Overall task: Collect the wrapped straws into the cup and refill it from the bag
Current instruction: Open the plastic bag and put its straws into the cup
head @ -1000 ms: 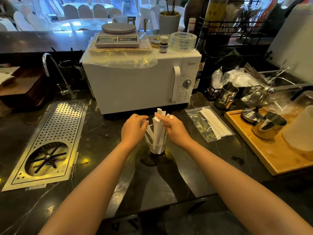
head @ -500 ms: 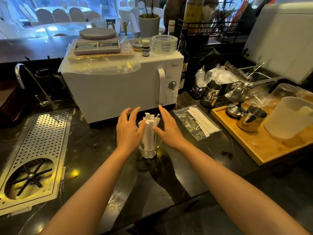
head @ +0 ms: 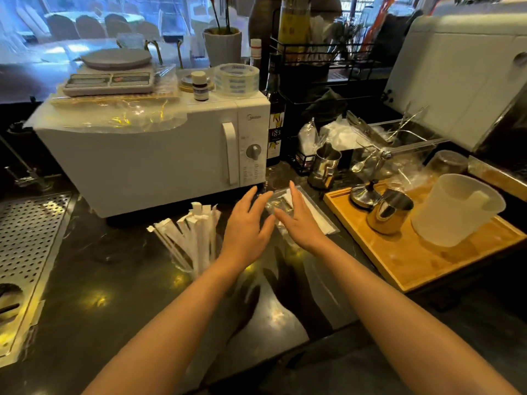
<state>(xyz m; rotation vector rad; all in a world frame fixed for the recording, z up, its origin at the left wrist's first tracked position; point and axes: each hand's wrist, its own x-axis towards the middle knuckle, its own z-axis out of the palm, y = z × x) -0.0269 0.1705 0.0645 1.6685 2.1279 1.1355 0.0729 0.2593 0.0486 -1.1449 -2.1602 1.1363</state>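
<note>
Both hands, the left hand (head: 247,223) and right hand (head: 299,223), are held open and empty over the clear bag (head: 313,215) on the dark counter (head: 114,280), while the cup (head: 196,260) of wrapped straws (head: 194,235) beside the left wrist could be knocked over.

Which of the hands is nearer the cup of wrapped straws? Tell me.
Left. The left hand hovers open just right of the cup of wrapped straws; the right hand is farther right, over the plastic bag.
</note>
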